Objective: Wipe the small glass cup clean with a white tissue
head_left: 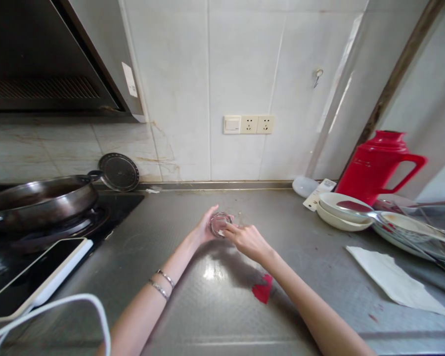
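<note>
A small clear round glass (218, 220) is held above the metal counter, its rim facing me. My left hand (204, 228) wraps around its left side, with the thumb pointing up and away. My right hand (251, 242) reaches in from the right, fingers bent together at the mouth of the glass. Whatever those fingers pinch, if anything, is too small to make out. Below my right forearm, a torn red scrap (262, 289) lies on the counter (207, 316).
To the left, a steel pan (48, 202) sits on the black stove, with a white-edged phone (40, 277) and a white cable (77, 297) in front. On the right are a red thermos (374, 165), stacked bowls (343, 222), a patterned dish (408, 226) and a paper napkin (391, 277).
</note>
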The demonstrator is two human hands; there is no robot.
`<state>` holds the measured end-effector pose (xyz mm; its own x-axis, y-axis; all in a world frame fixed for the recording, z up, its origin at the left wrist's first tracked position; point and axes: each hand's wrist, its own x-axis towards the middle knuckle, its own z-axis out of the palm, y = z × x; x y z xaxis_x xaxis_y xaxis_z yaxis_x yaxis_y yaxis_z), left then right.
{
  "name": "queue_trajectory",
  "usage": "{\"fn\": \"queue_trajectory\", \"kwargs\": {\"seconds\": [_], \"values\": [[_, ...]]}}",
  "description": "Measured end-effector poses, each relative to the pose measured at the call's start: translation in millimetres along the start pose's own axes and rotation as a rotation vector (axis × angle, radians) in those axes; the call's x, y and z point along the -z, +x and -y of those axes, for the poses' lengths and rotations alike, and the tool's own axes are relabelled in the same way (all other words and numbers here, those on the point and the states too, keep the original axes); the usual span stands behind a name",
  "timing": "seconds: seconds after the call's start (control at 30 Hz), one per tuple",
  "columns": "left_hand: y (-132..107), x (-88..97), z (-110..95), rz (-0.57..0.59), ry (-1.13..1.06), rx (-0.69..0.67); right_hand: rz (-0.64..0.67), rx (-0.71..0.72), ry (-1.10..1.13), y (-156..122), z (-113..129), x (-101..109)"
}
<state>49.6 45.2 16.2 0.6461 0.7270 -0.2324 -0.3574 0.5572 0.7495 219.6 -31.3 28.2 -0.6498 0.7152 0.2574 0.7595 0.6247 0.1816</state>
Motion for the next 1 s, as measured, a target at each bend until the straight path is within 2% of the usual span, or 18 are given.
{"fn": "queue_trajectory", "kwargs": {"seconds": [0.1, 0.2, 0.3, 0.4, 0.47, 0.53, 0.67, 0.77, 0.9, 1.0], "values": [[0, -2.7, 4, -0.053, 0.02, -0.04, 0.022, -0.042, 0.035, 2, 4, -1], [3, -6.9, 10, -0.092, -0.039, -0.189, 0.001, -0.163, 0.146, 7, 14, -5], [9, -10.5, 17, -0.105, -0.149, -0.363, -0.156, -0.248, 0.366, 16, 30, -16], [12, -13.8, 22, -0.168, -0.232, -0.455, -0.329, -0.312, 0.568, 25, 43, -28], [12, -15.9, 23, -0.179, -0.243, -0.471, -0.398, -0.332, 0.603, 27, 45, -34], [11, -17.5, 23, -0.157, -0.225, -0.473, -0.383, -0.343, 0.545, 27, 43, -34], [5, -15.5, 15, -0.06, -0.189, -0.433, -0.188, -0.329, 0.303, 20, 28, -21], [1, -7.3, 5, 0.036, -0.143, -0.301, -0.081, -0.209, 0.141, 13, 16, -10], [3, 6.6, -2, -0.047, -0.016, -0.091, -0.008, -0.039, 0.022, 6, 4, -4], [7, 11.9, 1, -0.12, 0.054, 0.01, 0.027, -0.019, 0.014, 4, 1, -5]]}}
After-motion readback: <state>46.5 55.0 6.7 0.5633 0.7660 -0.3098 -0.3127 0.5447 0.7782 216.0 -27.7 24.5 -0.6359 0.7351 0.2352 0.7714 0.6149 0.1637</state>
